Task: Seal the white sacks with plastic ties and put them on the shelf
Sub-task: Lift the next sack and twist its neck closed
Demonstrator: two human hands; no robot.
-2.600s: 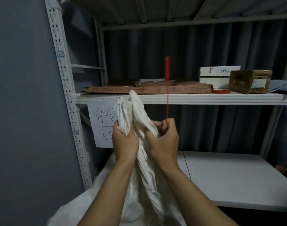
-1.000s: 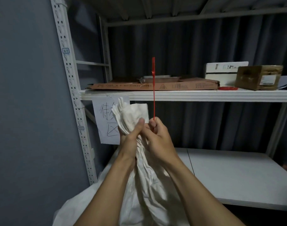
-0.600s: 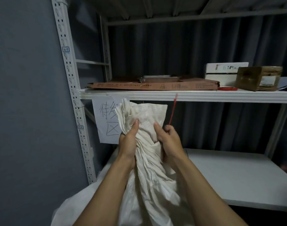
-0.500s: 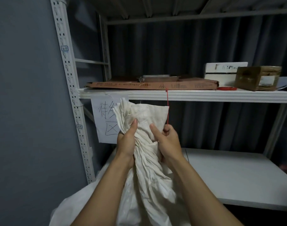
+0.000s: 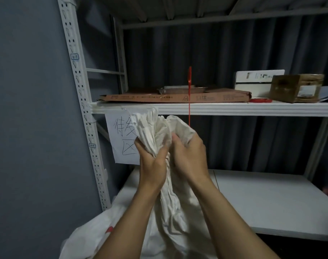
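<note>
A white woven sack (image 5: 170,208) stands in front of me with its mouth gathered into a bunch at chest height. My left hand (image 5: 153,165) grips the bunched neck from the left. My right hand (image 5: 190,156) grips the neck from the right, and a thin red plastic tie (image 5: 189,94) rises straight up from behind its fingers, past the shelf edge. The tie's lower end is hidden behind the sack cloth. The lower shelf (image 5: 262,202) lies just behind the sack.
The upper shelf (image 5: 215,109) carries a flat cardboard box (image 5: 174,98), a metal tray (image 5: 182,89), a white box (image 5: 258,81), a brown carton (image 5: 295,90) and a red item (image 5: 260,100). A handwritten paper sign (image 5: 122,139) hangs at left beside the perforated post (image 5: 81,101).
The red tie swung from tilted right to upright and now stands higher. Both hands regripped the sack neck and bunched its top tighter.
</note>
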